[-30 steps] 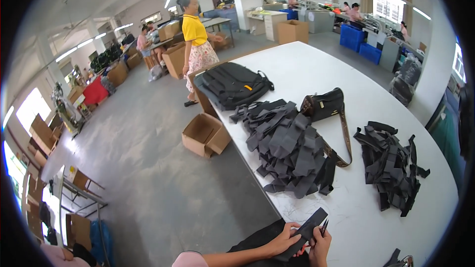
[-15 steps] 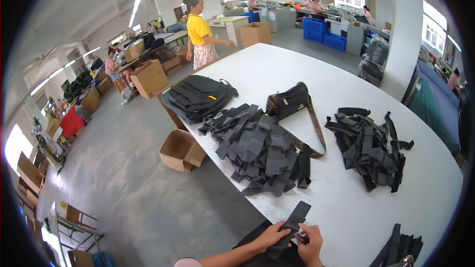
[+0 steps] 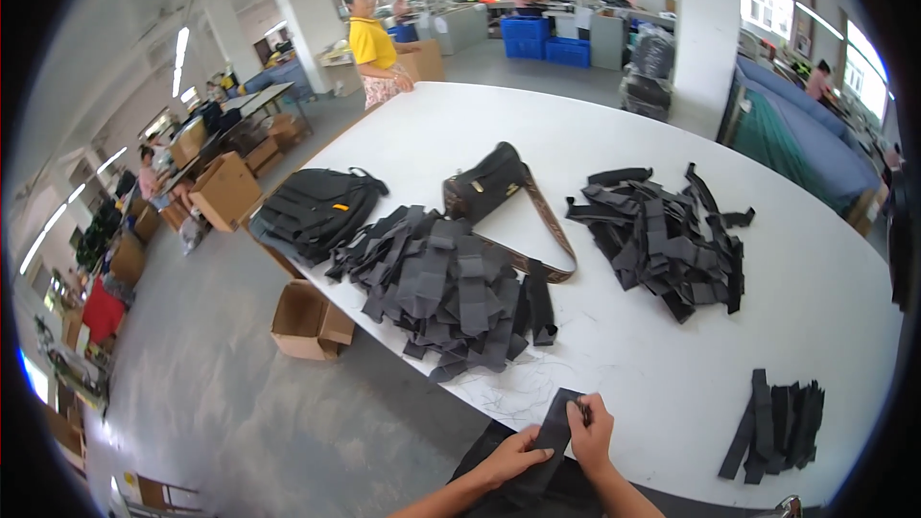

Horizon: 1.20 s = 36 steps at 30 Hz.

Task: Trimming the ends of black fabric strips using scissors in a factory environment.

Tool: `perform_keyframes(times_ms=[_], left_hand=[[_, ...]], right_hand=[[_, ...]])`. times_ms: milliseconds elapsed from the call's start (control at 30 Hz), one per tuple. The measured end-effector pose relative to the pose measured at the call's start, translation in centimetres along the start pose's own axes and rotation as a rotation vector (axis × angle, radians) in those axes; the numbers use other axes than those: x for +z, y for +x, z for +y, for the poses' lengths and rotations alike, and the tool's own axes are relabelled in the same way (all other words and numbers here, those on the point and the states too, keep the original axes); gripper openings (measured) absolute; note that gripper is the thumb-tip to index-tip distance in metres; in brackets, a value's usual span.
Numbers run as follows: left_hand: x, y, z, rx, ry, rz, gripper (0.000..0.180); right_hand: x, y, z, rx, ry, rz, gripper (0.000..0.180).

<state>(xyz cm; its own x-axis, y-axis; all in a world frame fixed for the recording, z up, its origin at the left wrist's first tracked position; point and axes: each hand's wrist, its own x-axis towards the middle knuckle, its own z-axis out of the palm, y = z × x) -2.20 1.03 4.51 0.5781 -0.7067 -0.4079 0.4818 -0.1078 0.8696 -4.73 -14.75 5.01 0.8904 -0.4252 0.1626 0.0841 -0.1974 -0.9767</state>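
Note:
At the table's near edge, my left hand (image 3: pixel 516 457) is closed on a dark grey fabric strip (image 3: pixel 554 434), its thumb lying on top. My right hand (image 3: pixel 592 430) is at the strip's far end, fingers bent in a pinch. A small dark object (image 3: pixel 584 412) shows at those fingers, too small and covered to name. Just beyond my hands lies a large heap of similar strips (image 3: pixel 436 278). Another loose heap of black strips (image 3: pixel 662 235) is farther right, and a neater row of strips (image 3: pixel 775 427) lies near the right edge.
A black backpack (image 3: pixel 317 211) and a dark shoulder bag (image 3: pixel 489 187) with a patterned strap lie on the white table (image 3: pixel 633 374). Loose threads are scattered near me. An open cardboard box (image 3: pixel 309 324) stands on the floor at left. A person in yellow (image 3: pixel 374 46) stands at the far corner.
My right hand has moved up along the strip to its far end. The view has shifted to the right. The person in yellow has turned and has a hand at the table's corner.

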Motion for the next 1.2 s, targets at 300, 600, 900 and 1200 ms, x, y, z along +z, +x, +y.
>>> perform_keyframes(times_ms=[300, 600, 900, 1200], left_hand=[[0.8, 0.9, 4.7, 0.699, 1.048, 0.100, 0.018], [-0.9, 0.9, 4.4, 0.406, 0.377, 0.096, 0.025], [-0.5, 1.3, 3.5, 0.616, 0.548, 0.156, 0.026], [0.3, 0.9, 3.9, 0.465, 0.550, 0.261, 0.023]], right_hand=[[-1.7, 2.4, 2.0, 0.838, 0.604, -0.290, 0.014], [-1.1, 0.7, -2.3, -0.031, 0.079, -0.155, 0.017], [-1.0, 1.8, -1.3, 0.134, 0.038, -0.120, 0.016], [-0.9, 0.6, -1.3, 0.309, 0.446, -0.052, 0.015]])
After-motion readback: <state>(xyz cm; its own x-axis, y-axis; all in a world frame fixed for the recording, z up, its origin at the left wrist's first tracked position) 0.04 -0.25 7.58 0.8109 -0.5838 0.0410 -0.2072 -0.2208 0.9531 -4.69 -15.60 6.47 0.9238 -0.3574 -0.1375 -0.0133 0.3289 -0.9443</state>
